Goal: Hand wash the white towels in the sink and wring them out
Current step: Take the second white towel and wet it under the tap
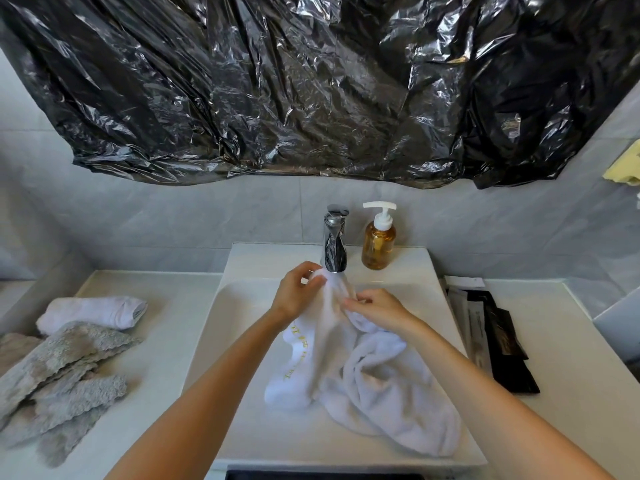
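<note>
Pinching white towel [367, 372] under faucet [335, 242], both hands, left [298, 292], right [377, 310].

Bathroom, domestic or hotel. My evidence: white basin [242, 341] set in a white counter; chrome tap [335, 242] at its back rim; amber pump soap bottle [378, 240] just right of the tap; grey marbled wall tiles [207, 216] behind; black plastic sheeting [311, 84] above.

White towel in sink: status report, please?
Left hand and right hand both pinch white terry towel under chrome faucet. Not yet wrung. Nothing blocking.
</note>
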Available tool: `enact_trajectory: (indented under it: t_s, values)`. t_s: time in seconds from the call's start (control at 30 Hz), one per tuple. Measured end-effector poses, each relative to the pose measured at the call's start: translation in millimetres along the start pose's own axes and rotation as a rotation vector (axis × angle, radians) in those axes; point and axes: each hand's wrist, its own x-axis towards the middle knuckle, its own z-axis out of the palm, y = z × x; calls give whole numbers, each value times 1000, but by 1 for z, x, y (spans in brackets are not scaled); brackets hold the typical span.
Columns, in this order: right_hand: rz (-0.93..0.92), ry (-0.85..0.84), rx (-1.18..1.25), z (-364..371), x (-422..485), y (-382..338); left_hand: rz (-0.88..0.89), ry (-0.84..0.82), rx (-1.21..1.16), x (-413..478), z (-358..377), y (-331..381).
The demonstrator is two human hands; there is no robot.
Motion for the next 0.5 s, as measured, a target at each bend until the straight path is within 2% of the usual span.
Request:
enact_trajectory:
  t_s: [0.1,0.27,0.33,0.4,0.5]
  values:
    - [-156,125,-16,2,4,-5,-39,17,92,1,-9,-5]
    - [-217,293,66,4,0,-8,9,-48,635,2,-30,-22]
    - [-244,349,96,2,-3,-13,13,-86,758,2,-31,-23]
    - [-229,365,97,-2,-7,-18,-35,-119,700,1,-28,-19]
    - [-176,376,148,-6,-13,-17,-128,-262,396,-1,-27,-5]
